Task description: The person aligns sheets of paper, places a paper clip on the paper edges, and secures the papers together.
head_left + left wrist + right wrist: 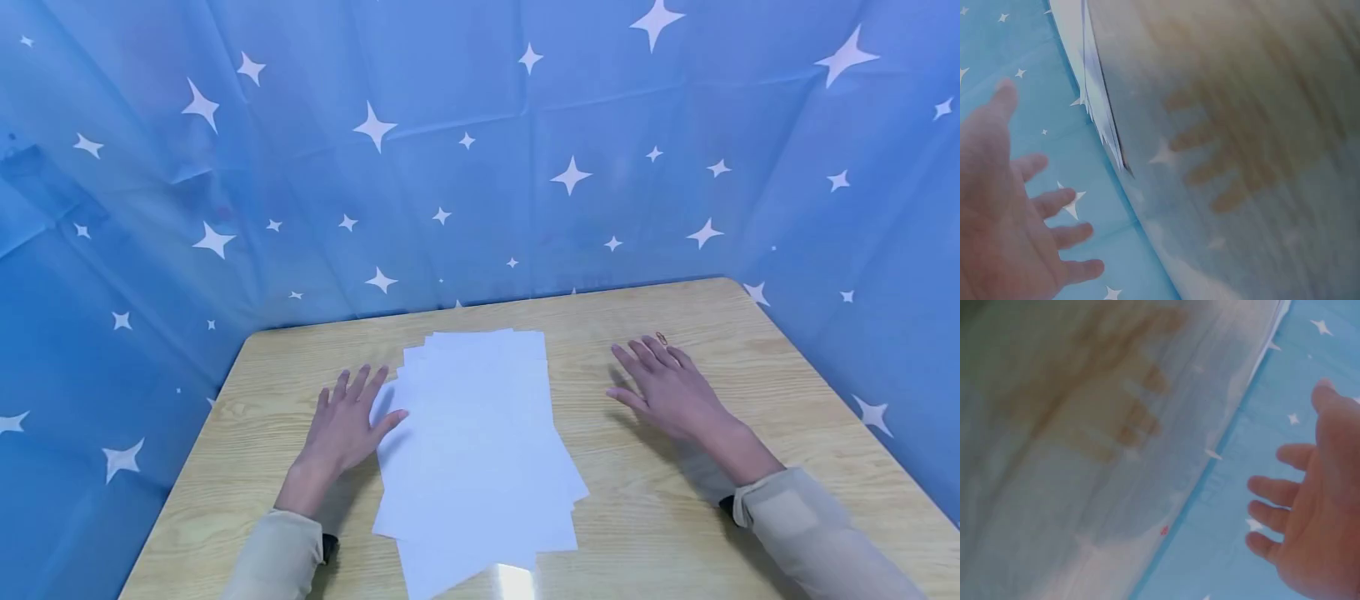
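A loose, uneven stack of white paper sheets [476, 442] lies on the wooden table [637, 533], its edges fanned out at several angles. Just left of the stack is my left hand [347, 429], fingers spread and thumb reaching over the paper's left edge; it holds nothing. In the left wrist view the same hand [1013, 219] appears palm-side above the surface. Over the table's right part hovers my right hand [671, 396], fingers extended and holding nothing. Past its fingertips lies a small reddish paper clip [662, 338], also a red spot in the right wrist view.
A blue cloth [480, 167] with white stars hangs behind the table and down both sides. The table's far edge runs close to the cloth. A bright glare patch [516, 582] shows on the tabletop at the front of the stack.
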`<state>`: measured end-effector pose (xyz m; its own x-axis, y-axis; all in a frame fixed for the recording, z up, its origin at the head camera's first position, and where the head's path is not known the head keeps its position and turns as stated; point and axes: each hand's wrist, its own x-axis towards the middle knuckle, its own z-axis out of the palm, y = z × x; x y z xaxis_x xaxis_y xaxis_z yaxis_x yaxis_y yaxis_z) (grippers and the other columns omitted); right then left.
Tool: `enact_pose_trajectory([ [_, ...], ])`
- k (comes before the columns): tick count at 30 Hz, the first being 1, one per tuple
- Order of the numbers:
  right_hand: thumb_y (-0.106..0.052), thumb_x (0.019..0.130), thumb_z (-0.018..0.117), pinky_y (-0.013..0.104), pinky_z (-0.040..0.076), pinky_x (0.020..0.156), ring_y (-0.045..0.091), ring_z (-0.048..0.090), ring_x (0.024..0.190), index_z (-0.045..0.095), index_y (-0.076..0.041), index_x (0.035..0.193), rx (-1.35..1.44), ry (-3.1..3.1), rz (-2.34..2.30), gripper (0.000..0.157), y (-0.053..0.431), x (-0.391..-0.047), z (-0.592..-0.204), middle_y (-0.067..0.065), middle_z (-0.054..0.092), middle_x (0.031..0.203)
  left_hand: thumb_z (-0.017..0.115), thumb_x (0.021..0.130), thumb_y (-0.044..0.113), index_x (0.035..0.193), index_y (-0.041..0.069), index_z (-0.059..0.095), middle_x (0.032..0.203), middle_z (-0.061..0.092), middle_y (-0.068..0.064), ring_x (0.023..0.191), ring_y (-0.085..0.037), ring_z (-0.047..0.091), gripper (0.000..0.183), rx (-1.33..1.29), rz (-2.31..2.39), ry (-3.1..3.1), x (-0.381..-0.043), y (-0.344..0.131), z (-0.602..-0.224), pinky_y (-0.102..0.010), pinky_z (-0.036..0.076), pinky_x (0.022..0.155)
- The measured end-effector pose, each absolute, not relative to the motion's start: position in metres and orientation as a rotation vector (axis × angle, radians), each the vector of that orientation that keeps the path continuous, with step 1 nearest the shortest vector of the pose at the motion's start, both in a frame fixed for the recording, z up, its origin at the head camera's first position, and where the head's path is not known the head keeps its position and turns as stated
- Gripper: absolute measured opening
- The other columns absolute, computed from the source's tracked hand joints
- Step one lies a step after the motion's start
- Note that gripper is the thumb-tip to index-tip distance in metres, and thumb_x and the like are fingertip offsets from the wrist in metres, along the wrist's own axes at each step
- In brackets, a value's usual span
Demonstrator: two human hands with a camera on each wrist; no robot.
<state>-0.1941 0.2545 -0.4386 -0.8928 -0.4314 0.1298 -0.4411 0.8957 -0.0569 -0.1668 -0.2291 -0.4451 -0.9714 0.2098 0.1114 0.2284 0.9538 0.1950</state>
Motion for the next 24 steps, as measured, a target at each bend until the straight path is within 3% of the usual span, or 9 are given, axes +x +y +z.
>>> enact_pose_trajectory([
  [5, -0.047, 0.099, 0.05, 0.061, 0.028, 0.104, 0.045, 0.041, 0.129, 0.045, -0.001, 0.142, 0.707, -2.859, 0.147, 0.063, 0.253, -0.196, -0.435, 0.024, 0.048, 0.139, 0.052, 0.094, 0.058, 0.146, 0.002, 0.038, 0.141, 0.044, -0.026, 0.127, -0.049, 0.039, 0.078, -0.266, -0.318, -2.996, -0.166, -0.229, -0.442, -0.064, 0.034, 0.098],
  [7, -0.042, 0.1, 0.052, 0.059, 0.04, 0.095, 0.042, 0.056, 0.111, 0.052, 0.0, 0.137, 0.67, -2.85, 0.252, 0.056, 0.251, -0.197, -0.432, 0.023, 0.06, 0.124, 0.055, 0.095, 0.052, 0.141, -0.003, 0.044, 0.132, 0.049, -0.028, 0.118, -0.048, 0.047, 0.073, -0.218, -0.35, -3.0, -0.166, -0.228, -0.441, -0.061, 0.043, 0.09],
  [9, -0.04, 0.1, 0.052, 0.054, 0.049, 0.084, 0.035, 0.064, 0.095, 0.056, 0.001, 0.132, 0.6, -2.876, 0.437, 0.053, 0.248, -0.198, -0.43, 0.019, 0.067, 0.109, 0.056, 0.096, 0.048, 0.136, -0.007, 0.047, 0.127, 0.051, -0.03, 0.113, -0.048, 0.051, 0.068, -0.166, -0.433, -3.026, -0.166, -0.228, -0.438, -0.059, 0.046, 0.085],
  [12, -0.043, 0.101, 0.049, 0.042, 0.052, 0.064, 0.022, 0.065, 0.076, 0.058, 0.003, 0.13, 0.467, -2.943, 0.745, 0.055, 0.241, -0.2, -0.424, 0.011, 0.07, 0.092, 0.053, 0.098, 0.044, 0.133, -0.01, 0.048, 0.127, 0.052, -0.031, 0.115, -0.048, 0.05, 0.065, -0.087, -0.615, -3.068, -0.166, -0.227, -0.432, -0.058, 0.044, 0.089],
  [15, -0.045, 0.101, 0.049, 0.037, 0.047, 0.056, 0.016, 0.059, 0.062, 0.057, 0.006, 0.129, 0.423, -3.054, 0.945, 0.059, 0.233, -0.203, -0.418, 0.01, 0.07, 0.084, 0.052, 0.099, 0.044, 0.119, -0.01, 0.057, 0.102, 0.062, -0.027, 0.09, -0.038, 0.06, 0.058, 0.003, -0.727, -3.135, -0.163, -0.228, -0.427, -0.05, 0.049, 0.076],
  [17, -0.043, 0.101, 0.049, 0.034, 0.044, 0.055, 0.017, 0.055, 0.056, 0.061, 0.008, 0.122, 0.424, -3.16, 1.079, 0.057, 0.227, -0.205, -0.415, 0.01, 0.067, 0.077, 0.052, 0.098, 0.045, 0.097, -0.004, 0.061, 0.075, 0.059, -0.016, 0.064, -0.026, 0.055, 0.05, 0.074, -0.768, -3.186, -0.161, -0.228, -0.426, -0.039, 0.047, 0.058],
  [19, -0.04, 0.101, 0.05, 0.036, 0.046, 0.058, 0.021, 0.053, 0.055, 0.065, 0.009, 0.108, 0.419, -3.249, 1.261, 0.051, 0.221, -0.206, -0.413, 0.012, 0.065, 0.074, 0.053, 0.098, 0.046, 0.073, 0.004, 0.052, 0.057, 0.043, -0.003, 0.047, -0.015, 0.035, 0.048, 0.131, -0.824, -3.231, -0.159, -0.229, -0.425, -0.03, 0.033, 0.046],
  [22, -0.036, 0.102, 0.05, 0.039, 0.05, 0.064, 0.026, 0.059, 0.065, 0.063, 0.008, 0.089, 0.356, -3.297, 1.553, 0.047, 0.213, -0.209, -0.413, 0.015, 0.063, 0.076, 0.052, 0.098, 0.045, 0.058, 0.013, 0.037, 0.05, 0.028, 0.004, 0.045, -0.011, 0.022, 0.053, 0.161, -0.938, -3.245, -0.158, -0.228, -0.424, -0.025, 0.023, 0.044],
  [24, -0.034, 0.102, 0.05, 0.041, 0.052, 0.065, 0.027, 0.061, 0.068, 0.063, 0.008, 0.091, 0.298, -3.278, 1.722, 0.045, 0.21, -0.21, -0.414, 0.017, 0.063, 0.08, 0.053, 0.098, 0.043, 0.055, 0.015, 0.032, 0.05, 0.024, 0.005, 0.045, -0.01, 0.018, 0.056, 0.148, -1.014, -3.236, -0.158, -0.228, -0.422, -0.025, 0.021, 0.045],
])
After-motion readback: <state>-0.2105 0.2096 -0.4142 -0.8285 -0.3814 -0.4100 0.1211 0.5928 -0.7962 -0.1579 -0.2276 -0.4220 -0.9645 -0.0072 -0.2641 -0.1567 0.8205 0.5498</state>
